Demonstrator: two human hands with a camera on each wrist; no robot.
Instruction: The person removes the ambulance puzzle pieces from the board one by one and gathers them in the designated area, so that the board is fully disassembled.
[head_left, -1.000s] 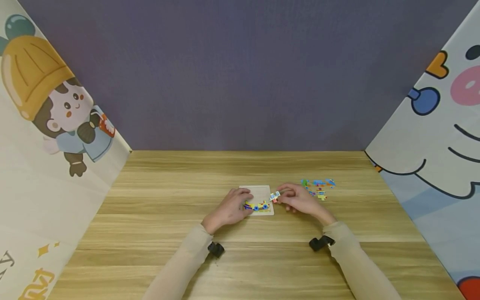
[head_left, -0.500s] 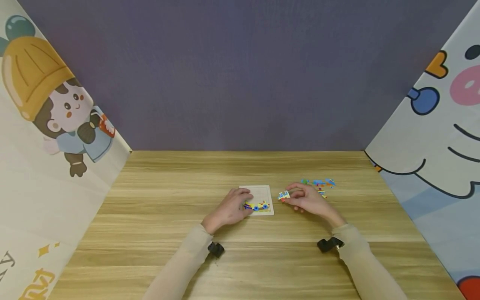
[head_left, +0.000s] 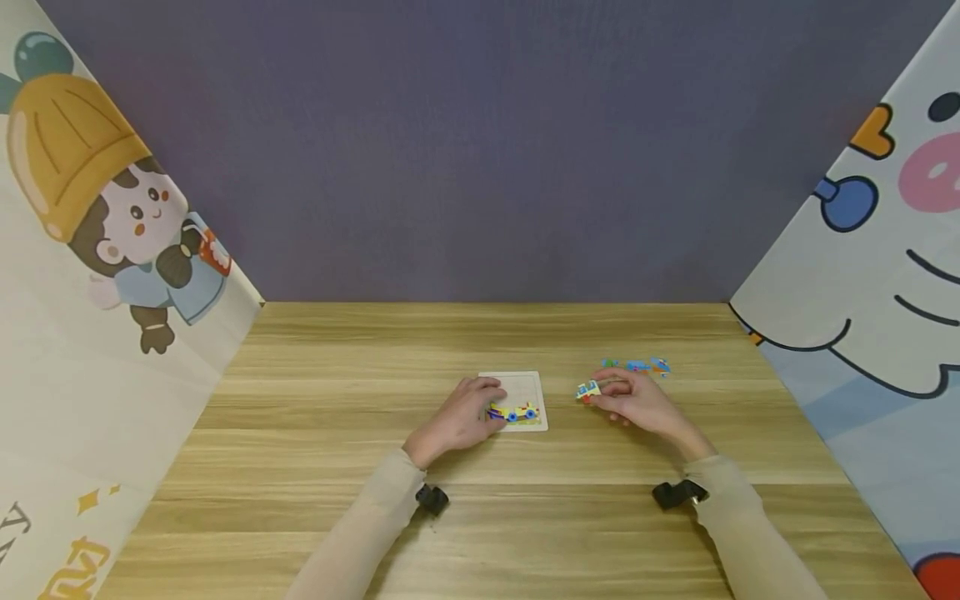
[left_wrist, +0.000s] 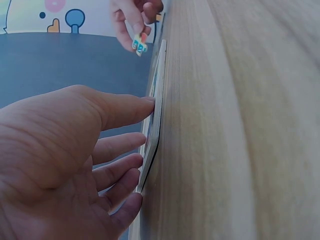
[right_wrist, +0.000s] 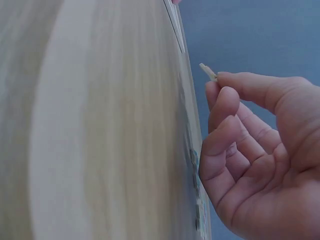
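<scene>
Right hand (head_left: 645, 405), right of frame center, pinches puzzle piece (head_left: 588, 391); both shifted rightward, away from puzzle board (head_left: 527, 386) at center, toward loose pieces (head_left: 637, 366); piece judged unplaced. Left hand (head_left: 461, 413) unmoved, relaxed fingers touching board's left side.

Soft, even light falls over the wooden tabletop (head_left: 337, 400), with a pale sheen toward the middle of its near edge. A faint shadow lies under my right hand (head_left: 641, 404), and darker bands follow the inner sides of my sleeves (head_left: 360, 521). The backdrop (head_left: 495, 150) is dim. In the head view my puzzle piece (head_left: 588, 391) is too small to read clearly. Both wrist views look bluish and hazy, the wood grain blurring into curved streaks; in the right one, the loose pieces (head_left: 638, 366) are smudges.
</scene>
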